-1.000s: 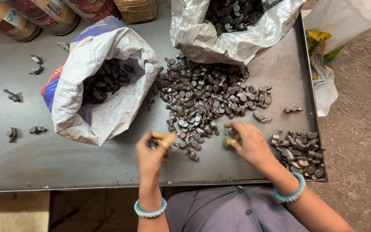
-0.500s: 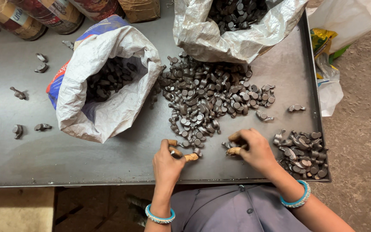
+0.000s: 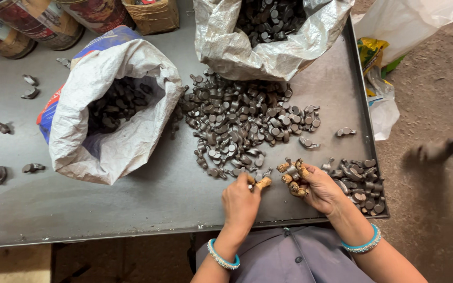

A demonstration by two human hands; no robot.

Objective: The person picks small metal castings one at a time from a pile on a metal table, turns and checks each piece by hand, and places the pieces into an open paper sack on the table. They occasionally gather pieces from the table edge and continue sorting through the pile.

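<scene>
Far left we note stray metal parts (image 3: 0,126) on the grey table (image 3: 148,194), then an open white sack (image 3: 116,112) of parts. Centre: loose heap (image 3: 242,126). Left hand (image 3: 240,199) pinches one small piece (image 3: 251,184) at the heap's near edge; right hand (image 3: 313,183) curls around another part (image 3: 292,173). Smaller pile (image 3: 360,183) just beside it.

Your left hand (image 3: 240,202) is curled, fingers pinched together. Your right hand (image 3: 318,186) is cupped, palm up. Both wrists wear bangles.
</scene>
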